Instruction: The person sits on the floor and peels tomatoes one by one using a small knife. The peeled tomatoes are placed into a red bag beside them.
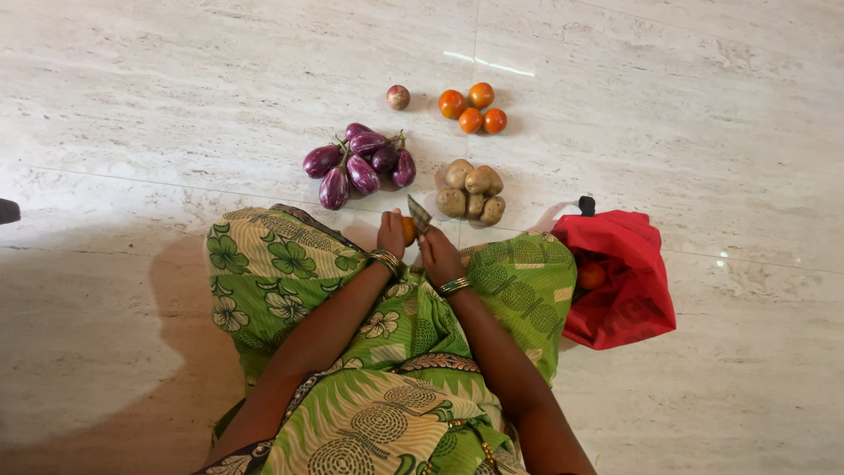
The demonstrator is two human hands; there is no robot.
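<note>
Tomato [408,230] gripped in left hand [392,234]; right hand [438,254] clasps knife [418,214] beside it.

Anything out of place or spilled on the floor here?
Nothing spilled. The aubergines, potatoes and tomatoes sit in tidy piles. One small round reddish vegetable lies alone, apart from the piles. The red bag lies slumped open.

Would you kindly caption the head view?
Left hand holds an orange tomato, right hand a knife.
</note>
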